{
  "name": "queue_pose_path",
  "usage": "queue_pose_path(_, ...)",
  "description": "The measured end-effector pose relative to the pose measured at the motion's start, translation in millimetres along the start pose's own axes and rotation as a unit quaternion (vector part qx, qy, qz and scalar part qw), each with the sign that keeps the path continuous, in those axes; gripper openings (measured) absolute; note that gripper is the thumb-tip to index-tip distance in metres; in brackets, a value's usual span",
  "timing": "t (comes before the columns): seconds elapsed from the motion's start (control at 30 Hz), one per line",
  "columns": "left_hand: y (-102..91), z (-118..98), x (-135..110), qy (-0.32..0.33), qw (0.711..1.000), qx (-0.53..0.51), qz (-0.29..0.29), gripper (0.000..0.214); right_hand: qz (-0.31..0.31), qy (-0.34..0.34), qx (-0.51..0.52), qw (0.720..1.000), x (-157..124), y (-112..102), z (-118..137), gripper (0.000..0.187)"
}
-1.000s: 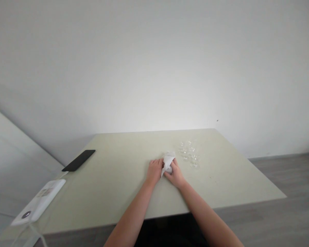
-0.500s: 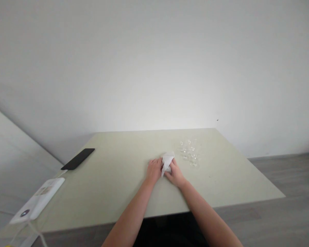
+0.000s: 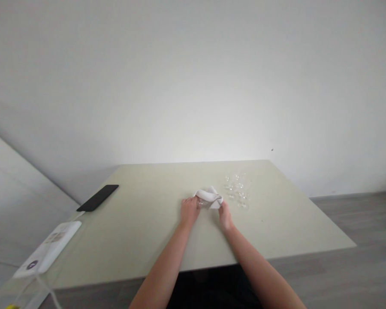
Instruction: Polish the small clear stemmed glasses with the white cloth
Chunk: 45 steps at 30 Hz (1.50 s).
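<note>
A white cloth (image 3: 210, 197) is bunched between my two hands above the middle of the table. My right hand (image 3: 225, 217) is closed on the cloth's right end. On the left, my left hand (image 3: 189, 211) is closed around a small clear, see-through object (image 3: 202, 203), which shows only in part below the cloth. The cloth covers the rest of that object, so its kind cannot be made out. Just to the right and farther back, several clear, shiny pieces (image 3: 239, 189) are clustered on the table.
The pale table (image 3: 141, 223) meets the wall at the back. Along its left side lie a black flat slab (image 3: 98, 198) and a white power-strip-like box (image 3: 49, 249) with a cable. A grey floor (image 3: 350, 214) shows on the right.
My right hand has moved right, away from my left hand. The cloth has spread sideways between them, and part of the clear object now shows.
</note>
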<state>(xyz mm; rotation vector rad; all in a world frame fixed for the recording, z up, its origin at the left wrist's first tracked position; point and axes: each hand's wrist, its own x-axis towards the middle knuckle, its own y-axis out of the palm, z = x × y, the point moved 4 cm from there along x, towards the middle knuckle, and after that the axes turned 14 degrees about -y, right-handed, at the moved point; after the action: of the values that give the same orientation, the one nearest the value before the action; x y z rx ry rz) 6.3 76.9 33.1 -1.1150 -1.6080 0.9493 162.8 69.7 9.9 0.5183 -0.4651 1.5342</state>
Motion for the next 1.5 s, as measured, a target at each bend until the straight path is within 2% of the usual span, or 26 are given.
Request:
queue_pose_path(0.1, 0.4, -1, -1, 0.001, 1.000, 0.002, 0.006, 0.021, -0.056, 0.061, 0.109, 0.991, 1, -1, -8, 0.065)
queue_pose_path(0.2, 2.4, -1, -1, -0.002, 1.000, 0.013, 0.022, 0.018, -0.043, 0.064, 0.123, 0.989, 4, 0, -5, 0.066)
queue_pose_path(0.27, 3.7, -1, -2, 0.001, 1.000, 0.020, 0.024, 0.019, -0.022, 0.061, 0.080, 0.995, 5, 0, -3, 0.056)
queue_pose_path(0.37, 4.6, 0, -2, 0.022, 0.999, 0.025, 0.004, 0.020, 0.026, 0.051, 0.017, 0.998, 3, 3, -2, 0.026)
queue_pose_path(0.43, 5.1, -1, -4, 0.051, 0.998, 0.021, -0.003, 0.017, 0.044, 0.039, 0.020, 0.998, 1, 6, -2, 0.023)
queue_pose_path(0.57, 5.5, -10, -12, 0.160, 0.987, 0.012, -0.006, 0.016, 0.043, 0.026, 0.001, 0.999, -1, 6, -1, 0.037)
queue_pose_path(0.67, 4.6, -15, -17, 0.207, 0.978, 0.021, -0.019, 0.019, 0.075, 0.015, -0.033, 0.996, -1, 7, 2, 0.023)
queue_pose_path(0.73, 4.2, -16, -18, 0.212, 0.977, 0.022, -0.022, 0.020, 0.101, 0.015, -0.031, 0.994, 0, 9, 5, 0.016)
queue_pose_path(0.9, 4.9, -13, -17, 0.207, 0.978, 0.011, -0.019, 0.020, 0.135, 0.019, -0.029, 0.990, 1, 9, 9, 0.021)
queue_pose_path(1.17, 3.8, -13, -20, 0.239, 0.968, 0.005, -0.076, 0.016, 0.128, 0.022, -0.048, 0.990, 0, 8, 1, 0.010)
queue_pose_path(1.27, 5.2, -13, -20, 0.234, 0.970, 0.015, -0.067, 0.016, 0.144, 0.011, -0.061, 0.988, 0, 9, 0, 0.009)
queue_pose_path(1.5, 6.4, -6, -17, 0.201, 0.979, -0.003, -0.040, 0.011, 0.176, 0.018, -0.085, 0.981, -2, 9, 1, 0.018)
